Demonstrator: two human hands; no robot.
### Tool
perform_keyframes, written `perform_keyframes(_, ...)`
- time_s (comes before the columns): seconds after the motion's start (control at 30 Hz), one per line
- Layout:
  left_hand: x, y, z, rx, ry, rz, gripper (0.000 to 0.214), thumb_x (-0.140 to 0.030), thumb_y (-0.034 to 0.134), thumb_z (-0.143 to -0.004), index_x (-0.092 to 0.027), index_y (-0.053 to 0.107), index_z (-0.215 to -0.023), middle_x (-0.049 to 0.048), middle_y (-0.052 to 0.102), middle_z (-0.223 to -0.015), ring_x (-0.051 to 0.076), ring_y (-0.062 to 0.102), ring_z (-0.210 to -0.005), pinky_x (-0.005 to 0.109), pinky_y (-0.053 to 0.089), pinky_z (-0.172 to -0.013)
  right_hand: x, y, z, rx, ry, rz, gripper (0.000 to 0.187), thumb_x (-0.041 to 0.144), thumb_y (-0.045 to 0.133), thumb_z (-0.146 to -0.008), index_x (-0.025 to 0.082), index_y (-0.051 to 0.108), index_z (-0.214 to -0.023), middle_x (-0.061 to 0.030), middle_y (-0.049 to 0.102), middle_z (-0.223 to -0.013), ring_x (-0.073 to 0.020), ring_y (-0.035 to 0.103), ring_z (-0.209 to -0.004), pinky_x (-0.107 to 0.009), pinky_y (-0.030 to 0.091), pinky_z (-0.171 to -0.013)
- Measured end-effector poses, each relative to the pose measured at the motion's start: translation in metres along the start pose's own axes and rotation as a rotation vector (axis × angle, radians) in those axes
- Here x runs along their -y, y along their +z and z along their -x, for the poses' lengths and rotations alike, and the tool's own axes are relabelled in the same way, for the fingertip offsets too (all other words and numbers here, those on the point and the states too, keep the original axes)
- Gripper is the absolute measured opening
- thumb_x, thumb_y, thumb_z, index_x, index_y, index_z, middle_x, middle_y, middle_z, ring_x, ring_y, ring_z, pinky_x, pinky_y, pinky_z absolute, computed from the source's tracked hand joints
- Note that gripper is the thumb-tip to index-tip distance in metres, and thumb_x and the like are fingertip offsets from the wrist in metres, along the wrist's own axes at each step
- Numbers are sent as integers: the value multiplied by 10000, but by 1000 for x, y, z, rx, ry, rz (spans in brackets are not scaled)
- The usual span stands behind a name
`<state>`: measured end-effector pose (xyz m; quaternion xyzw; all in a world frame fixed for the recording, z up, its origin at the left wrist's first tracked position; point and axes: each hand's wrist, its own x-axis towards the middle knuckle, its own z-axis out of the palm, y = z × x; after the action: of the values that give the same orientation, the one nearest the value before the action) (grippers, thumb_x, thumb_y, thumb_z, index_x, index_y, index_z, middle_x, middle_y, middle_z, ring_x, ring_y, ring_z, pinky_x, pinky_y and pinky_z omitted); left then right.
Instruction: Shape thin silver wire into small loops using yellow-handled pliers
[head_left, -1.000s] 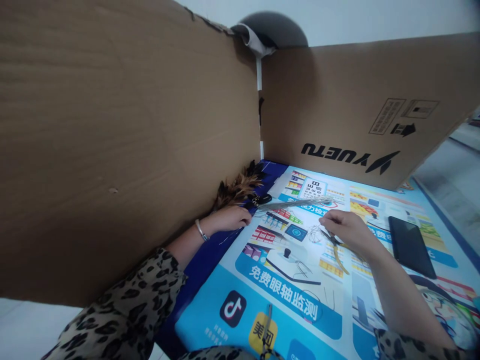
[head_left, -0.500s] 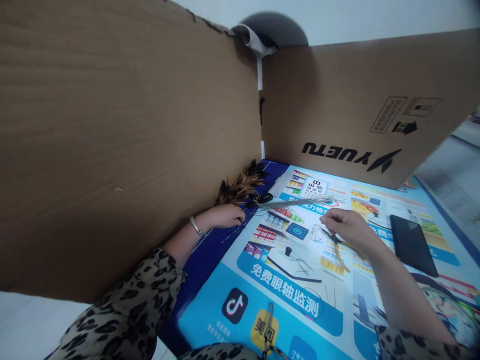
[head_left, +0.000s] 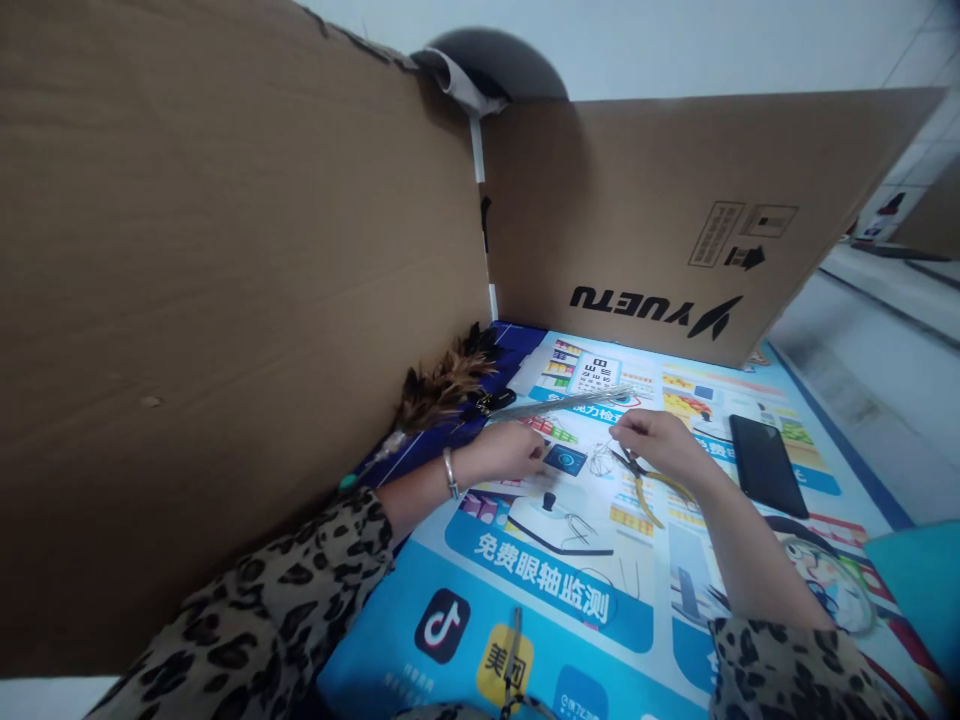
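Printed tabletop sheet (head_left: 375, 670), bounded by left cardboard panel (head_left: 262, 250) and rear cardboard panel (head_left: 637, 200); right side open. Wire tangle (head_left: 601, 460), silvery, thin, loosely looped, between hands: right hand (head_left: 664, 440) pinching it; left hand (head_left: 510, 450) curled, grip unclear. Lettering: inverted “YUETU”, rear panel; “免费眼轴监测”, sheet.

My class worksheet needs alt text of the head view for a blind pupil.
A person's left hand and right hand are over a printed sheet, the right beside a tangle of thin wire and yellow-handled pliers. Silvery wires, brown feathers and a black phone lie nearby; cardboard panels stand left and behind.
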<state>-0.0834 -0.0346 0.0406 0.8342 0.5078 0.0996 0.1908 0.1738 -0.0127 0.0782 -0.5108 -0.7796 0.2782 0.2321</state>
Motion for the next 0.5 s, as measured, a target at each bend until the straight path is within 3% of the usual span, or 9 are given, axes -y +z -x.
perform_keyframes(0.07, -9, 10, -5, -55, 5, -239, 242, -365, 535, -742, -151, 642, -706, 116, 643, -737, 237, 576, -684, 302, 377, -602, -3, -1, -1, -6, -2, 4, 291, 448, 498, -767, 204, 590, -639, 17, 580, -589, -126, 503, -543, -233, 351, -518)
perform_keyframes(0.17, -14, 16, -8, -58, 13, -400, 231, -297, 493, -770, -125, 648, -763, 156, 652, -774, 260, 600, -688, 322, 398, -600, -7, -2, -2, -11, -1, 3, 287, 448, 502, -764, 203, 598, -648, 15, 583, -601, -127, 505, -547, -233, 350, -517)
perform_keyframes(0.33, -16, 12, -10, 8, 43, -449, 242, -243, 463, -804, -90, 649, -776, 190, 648, -761, 279, 619, -719, 341, 433, -628, -8, 0, -3, -3, -23, 18, 299, 450, 489, -779, 201, 591, -650, 19, 573, -589, -121, 498, -546, -229, 340, -519)
perform_keyframes(0.5, -16, 11, -21, 68, 38, -457, 156, -160, 521, -735, -78, 653, -745, 194, 654, -747, 280, 625, -741, 343, 444, -659, -5, 2, -1, 7, -44, 45, 321, 454, 474, -788, 190, 560, -628, 25, 542, -562, -107, 460, -522, -219, 310, -492)
